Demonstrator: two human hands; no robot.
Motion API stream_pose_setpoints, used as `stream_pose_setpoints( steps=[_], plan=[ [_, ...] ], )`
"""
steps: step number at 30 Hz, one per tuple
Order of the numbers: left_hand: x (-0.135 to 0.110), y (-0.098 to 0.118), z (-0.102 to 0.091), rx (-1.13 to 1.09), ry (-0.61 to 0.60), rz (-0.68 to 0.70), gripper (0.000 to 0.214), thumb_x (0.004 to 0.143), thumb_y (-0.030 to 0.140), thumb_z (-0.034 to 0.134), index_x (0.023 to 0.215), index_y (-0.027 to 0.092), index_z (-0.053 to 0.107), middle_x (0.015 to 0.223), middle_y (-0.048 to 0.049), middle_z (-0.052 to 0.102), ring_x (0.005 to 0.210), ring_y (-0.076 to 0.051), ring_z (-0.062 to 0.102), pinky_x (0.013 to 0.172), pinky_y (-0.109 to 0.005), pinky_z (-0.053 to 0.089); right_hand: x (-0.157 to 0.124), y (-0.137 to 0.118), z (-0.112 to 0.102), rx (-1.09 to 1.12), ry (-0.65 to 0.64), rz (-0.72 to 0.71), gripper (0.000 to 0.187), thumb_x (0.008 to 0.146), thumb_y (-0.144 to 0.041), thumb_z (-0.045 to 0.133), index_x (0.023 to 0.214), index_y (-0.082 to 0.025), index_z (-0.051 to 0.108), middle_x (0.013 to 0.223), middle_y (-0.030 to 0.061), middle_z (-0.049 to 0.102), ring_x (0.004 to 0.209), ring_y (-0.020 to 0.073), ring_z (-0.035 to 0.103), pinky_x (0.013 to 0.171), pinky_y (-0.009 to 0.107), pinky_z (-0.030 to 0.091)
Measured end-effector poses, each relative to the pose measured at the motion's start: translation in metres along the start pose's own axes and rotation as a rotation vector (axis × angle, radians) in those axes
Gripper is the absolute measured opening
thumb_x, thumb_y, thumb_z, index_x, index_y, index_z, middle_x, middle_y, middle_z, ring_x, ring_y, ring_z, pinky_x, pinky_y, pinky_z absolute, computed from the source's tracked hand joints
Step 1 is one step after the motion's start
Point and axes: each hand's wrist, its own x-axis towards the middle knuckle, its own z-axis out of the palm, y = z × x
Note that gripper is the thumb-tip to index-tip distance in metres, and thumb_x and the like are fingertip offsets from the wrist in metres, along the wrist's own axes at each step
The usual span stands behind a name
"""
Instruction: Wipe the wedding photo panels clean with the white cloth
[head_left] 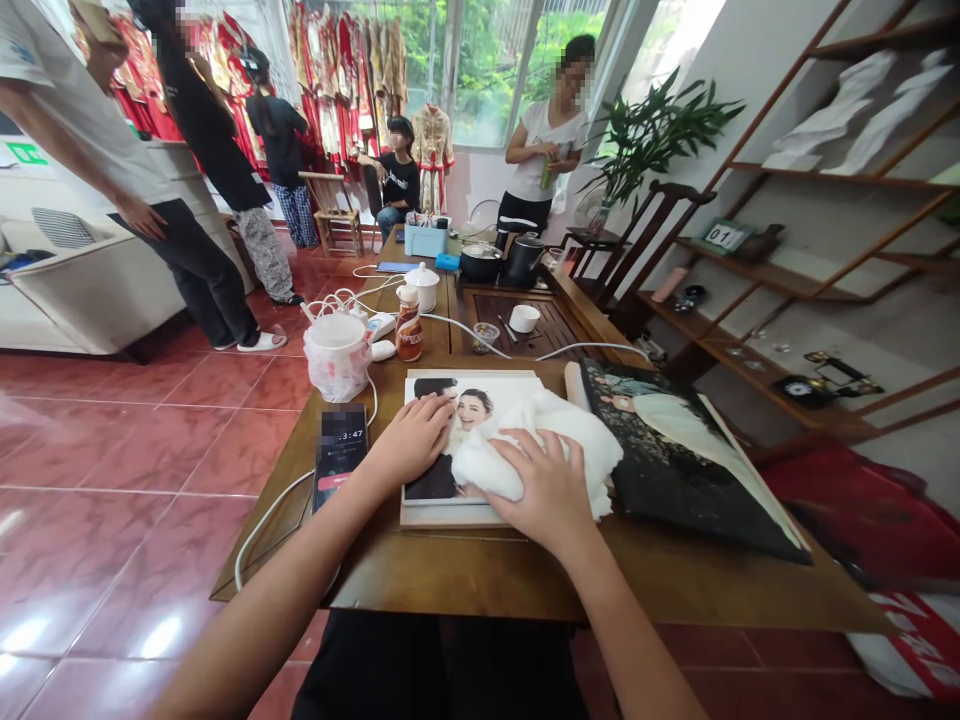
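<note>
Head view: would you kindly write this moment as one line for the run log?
left hand: flat on portrait photo board | right hand: on white cloth | beside: smartphone, dark photo board

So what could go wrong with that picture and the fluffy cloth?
The right hand is pressing a fluffy white cloth onto the photo, so hard rubbing might mark the picture. The left hand is close to a phone. A white cable runs toward the table edge, so an arm could catch it and might pull the phone off.
</note>
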Motion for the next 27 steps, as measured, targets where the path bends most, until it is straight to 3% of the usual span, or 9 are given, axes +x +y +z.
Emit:
stream_pose_setpoints(
  steps=[8, 19, 27],
  plan=[
    [0.002, 0.001, 0.0, -0.006, -0.011, 0.01, 0.036, 0.096, 0.02, 0.041, 0.132, 0.018, 0.043, 0.141, -0.0105, 0.045, 0.132, -0.023, 0.041, 0.108, -0.04, 0.034, 0.041, 0.014, 0.013, 0.0, 0.015, 0.052, 0.044, 0.076, -0.048, 0.06, 0.116, -0.029, 0.061, 0.121, 0.003, 0.06, 0.105, 0.0313, 0.043, 0.095, 0.049, 0.022],
    [0.004, 0.002, 0.002, 0.021, -0.008, 0.01, 0.032, 0.098, 0.023, 0.039, 0.128, 0.019, 0.046, 0.14, -0.0099, 0.047, 0.131, -0.023, 0.042, 0.109, -0.041, 0.034, -0.003, -0.004, 0.0, 0.016, 0.012, 0.061, 0.048, 0.076, -0.055, 0.06, 0.116, -0.028, 0.061, 0.122, 0.0042, 0.059, 0.106, 0.0312, 0.043, 0.097, 0.049, 0.021],
    [0.005, 0.002, 0.002, 0.002, -0.014, 0.011, 0.037, 0.095, 0.02, 0.042, 0.132, 0.018, 0.044, 0.142, -0.0103, 0.045, 0.132, -0.023, 0.041, 0.108, -0.041, 0.035, 0.039, 0.017, 0.011, 0.022, 0.008, 0.052, 0.047, 0.075, -0.05, 0.063, 0.117, -0.029, 0.061, 0.12, 0.0041, 0.06, 0.104, 0.0312, 0.043, 0.092, 0.048, 0.022]
  ],
)
